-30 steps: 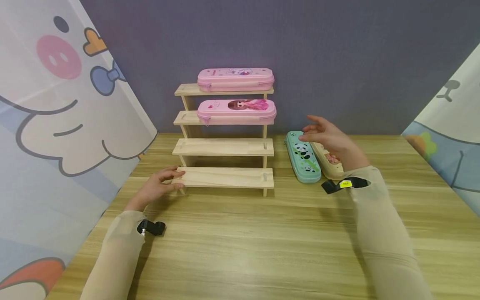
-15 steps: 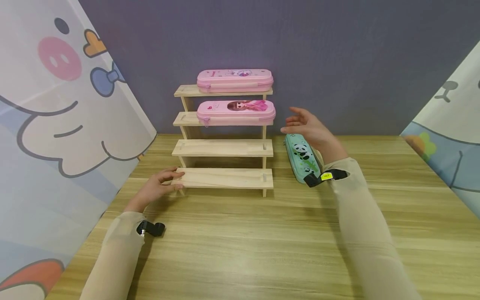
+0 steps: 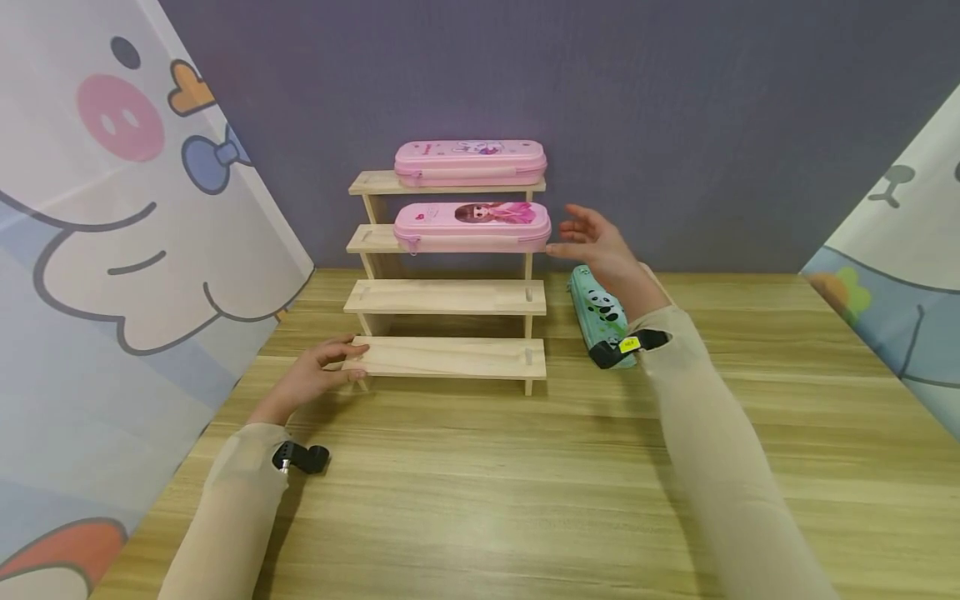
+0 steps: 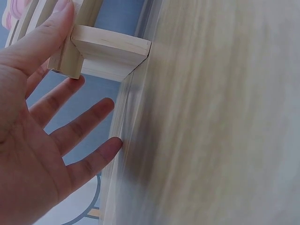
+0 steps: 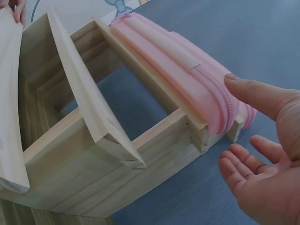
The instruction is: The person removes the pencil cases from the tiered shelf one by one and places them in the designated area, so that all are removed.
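My left hand (image 3: 313,379) holds the left end of the lowest step of a four-step wooden display rack (image 3: 450,357), thumb and index finger pinching the board while the other fingers spread free in the left wrist view. A pink pencil case with a doll picture (image 3: 472,227) lies on the second step from the top. Beside its right end is my right hand (image 3: 600,250), fingers apart and nothing in the palm; in the right wrist view the thumb tip overlaps the case's zipped end. Another pink pencil case (image 3: 471,162) lies on the top step.
A green panda pencil case (image 3: 600,310) lies on the wooden table (image 3: 465,483) right of the rack, partly covered by my right wrist. A cream pencil case there is almost wholly hidden behind my arm. A grey wall panel (image 3: 675,125) stands close behind.
My right hand has moved left and up, from over the green and cream pencil cases to the right end of the doll pencil case. The left hand stays on the rack.
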`<act>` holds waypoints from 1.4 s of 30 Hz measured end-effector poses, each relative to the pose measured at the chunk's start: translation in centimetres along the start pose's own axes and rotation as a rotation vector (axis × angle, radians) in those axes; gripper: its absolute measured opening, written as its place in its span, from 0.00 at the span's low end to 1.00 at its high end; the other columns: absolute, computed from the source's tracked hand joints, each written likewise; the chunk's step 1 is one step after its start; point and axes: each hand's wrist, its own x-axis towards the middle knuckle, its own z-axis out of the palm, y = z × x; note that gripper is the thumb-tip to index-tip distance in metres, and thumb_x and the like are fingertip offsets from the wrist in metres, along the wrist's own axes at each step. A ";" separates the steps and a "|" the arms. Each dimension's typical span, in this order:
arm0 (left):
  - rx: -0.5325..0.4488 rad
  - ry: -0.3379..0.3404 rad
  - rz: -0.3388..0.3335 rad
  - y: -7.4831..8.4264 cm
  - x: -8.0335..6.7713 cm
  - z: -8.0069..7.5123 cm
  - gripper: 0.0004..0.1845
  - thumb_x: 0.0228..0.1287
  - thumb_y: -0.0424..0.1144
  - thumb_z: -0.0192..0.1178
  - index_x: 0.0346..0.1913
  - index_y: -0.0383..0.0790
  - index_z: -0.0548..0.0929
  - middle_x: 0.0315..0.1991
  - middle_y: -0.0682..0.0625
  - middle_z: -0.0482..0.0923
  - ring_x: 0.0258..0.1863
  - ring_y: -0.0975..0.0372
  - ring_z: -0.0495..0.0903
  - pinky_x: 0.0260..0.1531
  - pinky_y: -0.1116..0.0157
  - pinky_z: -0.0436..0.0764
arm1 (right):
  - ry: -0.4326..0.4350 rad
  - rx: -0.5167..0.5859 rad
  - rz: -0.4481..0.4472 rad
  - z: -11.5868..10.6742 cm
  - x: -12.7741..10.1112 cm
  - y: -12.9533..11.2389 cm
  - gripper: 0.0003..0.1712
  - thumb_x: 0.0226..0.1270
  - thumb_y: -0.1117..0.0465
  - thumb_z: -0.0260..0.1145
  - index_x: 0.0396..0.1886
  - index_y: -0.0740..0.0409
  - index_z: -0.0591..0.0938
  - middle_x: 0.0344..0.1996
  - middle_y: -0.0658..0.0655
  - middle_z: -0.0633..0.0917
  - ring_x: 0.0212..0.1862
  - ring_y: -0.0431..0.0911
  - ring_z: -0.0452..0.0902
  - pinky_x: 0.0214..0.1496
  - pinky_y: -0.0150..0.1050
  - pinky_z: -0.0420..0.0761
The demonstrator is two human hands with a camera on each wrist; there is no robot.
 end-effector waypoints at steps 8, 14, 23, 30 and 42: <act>0.007 0.000 -0.014 0.1 -0.1 0.0 0.27 0.66 0.36 0.67 0.64 0.29 0.76 0.73 0.28 0.55 0.70 0.34 0.58 0.66 0.36 0.60 | 0.010 0.019 -0.035 1.1 1.2 0.0 0.47 0.60 0.76 0.70 0.77 0.63 0.58 0.69 0.66 0.66 0.70 0.56 0.63 0.71 0.47 0.66; -0.005 -0.008 -0.020 0.4 -0.1 0.0 0.26 0.66 0.35 0.67 0.65 0.29 0.76 0.73 0.28 0.54 0.69 0.33 0.58 0.66 0.36 0.59 | -0.034 0.032 -0.055 1.7 1.8 0.1 0.47 0.59 0.76 0.70 0.76 0.62 0.60 0.70 0.63 0.67 0.69 0.53 0.63 0.71 0.45 0.66; 0.012 -0.007 -0.011 0.1 0.0 0.0 0.27 0.66 0.37 0.67 0.65 0.29 0.76 0.73 0.27 0.55 0.69 0.33 0.59 0.65 0.36 0.60 | -0.072 0.055 -0.081 1.8 2.1 0.2 0.45 0.58 0.78 0.68 0.75 0.63 0.63 0.69 0.64 0.69 0.66 0.53 0.66 0.69 0.44 0.68; 0.004 -0.004 -0.026 0.1 -0.1 -0.1 0.27 0.66 0.37 0.67 0.65 0.29 0.76 0.73 0.28 0.54 0.69 0.32 0.59 0.65 0.35 0.60 | -0.055 0.040 -0.076 1.8 1.9 0.1 0.43 0.54 0.78 0.72 0.71 0.63 0.68 0.58 0.58 0.76 0.56 0.47 0.72 0.59 0.38 0.74; 0.002 -0.009 -0.025 0.5 -0.2 -0.1 0.27 0.66 0.36 0.66 0.65 0.29 0.75 0.74 0.28 0.54 0.70 0.33 0.58 0.65 0.35 0.59 | 0.071 0.080 -0.114 1.8 0.9 0.0 0.39 0.44 0.80 0.78 0.60 0.62 0.78 0.44 0.52 0.82 0.45 0.44 0.77 0.46 0.30 0.80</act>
